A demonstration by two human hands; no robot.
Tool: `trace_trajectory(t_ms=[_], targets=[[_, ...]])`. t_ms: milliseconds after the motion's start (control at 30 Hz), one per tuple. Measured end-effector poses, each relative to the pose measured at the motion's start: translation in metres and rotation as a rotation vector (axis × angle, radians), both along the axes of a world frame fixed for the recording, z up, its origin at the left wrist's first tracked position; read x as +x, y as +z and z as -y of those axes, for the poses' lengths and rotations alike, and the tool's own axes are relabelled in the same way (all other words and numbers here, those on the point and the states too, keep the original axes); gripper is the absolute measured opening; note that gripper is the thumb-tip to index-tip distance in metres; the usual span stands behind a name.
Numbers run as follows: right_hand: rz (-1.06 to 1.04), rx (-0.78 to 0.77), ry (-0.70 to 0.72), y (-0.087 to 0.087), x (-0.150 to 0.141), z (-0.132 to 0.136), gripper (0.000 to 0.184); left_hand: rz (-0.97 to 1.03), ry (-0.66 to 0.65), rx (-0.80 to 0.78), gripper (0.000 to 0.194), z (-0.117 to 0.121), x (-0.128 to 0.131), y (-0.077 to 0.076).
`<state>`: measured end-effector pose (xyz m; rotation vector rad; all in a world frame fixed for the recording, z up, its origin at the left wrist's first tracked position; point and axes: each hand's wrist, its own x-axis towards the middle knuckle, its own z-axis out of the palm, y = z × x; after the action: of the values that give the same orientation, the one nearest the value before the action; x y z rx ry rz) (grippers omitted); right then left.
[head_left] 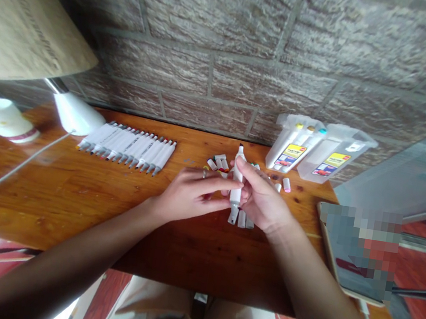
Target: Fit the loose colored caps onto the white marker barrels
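Observation:
A white marker (238, 176) stands nearly upright between my hands above the wooden desk. Its dark upper tip shows without a cap, and its lower end is grey. My right hand (263, 196) is closed around it, thumb along the upper barrel. From the other side, the fingertips of my left hand (192, 193) pinch the lower barrel; a ring is on one finger. Loose marker caps (220, 162) lie behind and under the hands, partly hidden by them. A long row of white markers (130, 147) without caps lies side by side on the left.
Two clear plastic cases (331, 156) stand at the back right; the left one holds a few capped markers (300, 135). A tablet-like device (351, 276) lies at the right edge. On the left are a lamp (78, 112), its cord, and a paper cup (2, 120). A brick wall (213, 47) rises behind.

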<state>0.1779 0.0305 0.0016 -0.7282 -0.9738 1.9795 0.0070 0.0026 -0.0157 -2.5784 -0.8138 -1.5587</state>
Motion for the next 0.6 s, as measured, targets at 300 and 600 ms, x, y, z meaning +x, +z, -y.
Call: trace_trajectory(t_ms=[300,600], targets=[[-0.008,0.036,-0.004,-0.0005,-0.0017,0.0014,0.034,-0.008,0.001,0.017,0.028,0.0004,0.0007,0.0008],[0.001,0.033,0.007,-0.0023,-0.0008,0.0004,0.026,-0.004,0.009,0.047,0.024,0.0007,0.0012,0.0007]])
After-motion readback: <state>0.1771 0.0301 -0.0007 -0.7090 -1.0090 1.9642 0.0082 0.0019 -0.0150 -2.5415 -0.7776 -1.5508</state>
